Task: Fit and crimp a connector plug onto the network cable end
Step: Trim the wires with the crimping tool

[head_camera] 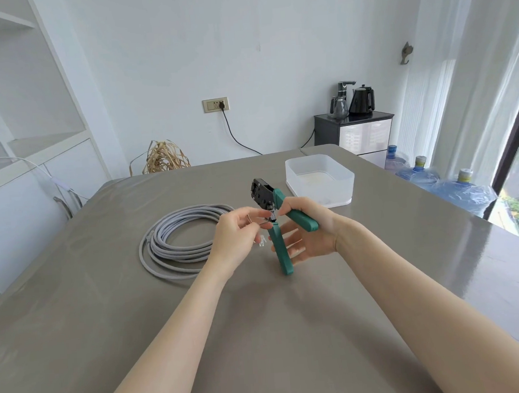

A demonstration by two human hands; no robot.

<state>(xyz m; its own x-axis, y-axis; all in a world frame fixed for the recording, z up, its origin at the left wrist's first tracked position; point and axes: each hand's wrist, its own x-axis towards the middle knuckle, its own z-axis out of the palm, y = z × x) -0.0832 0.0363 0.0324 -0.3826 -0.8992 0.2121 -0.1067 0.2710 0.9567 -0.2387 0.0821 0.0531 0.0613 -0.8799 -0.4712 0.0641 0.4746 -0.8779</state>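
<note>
A coil of grey network cable (pixel 180 241) lies on the grey table (pixel 261 334), left of centre. My left hand (pixel 236 233) pinches the cable's end, thin wires showing at its fingertips, right at the tool's jaw. My right hand (pixel 308 228) holds a crimping tool (pixel 273 209) with a black head and green handles above the table; its thumb lies over the upper handle, and its fingers stretch behind the lower one. The handles are spread apart. A small clear connector plug (pixel 262 241) lies on the table just below my left hand.
A white translucent plastic box (pixel 320 181) stands behind the tool to the right. Beyond the table are white shelves at the left, a black cabinet with kettles (pixel 355 128), and water bottles (pixel 448 186) by the window at the right.
</note>
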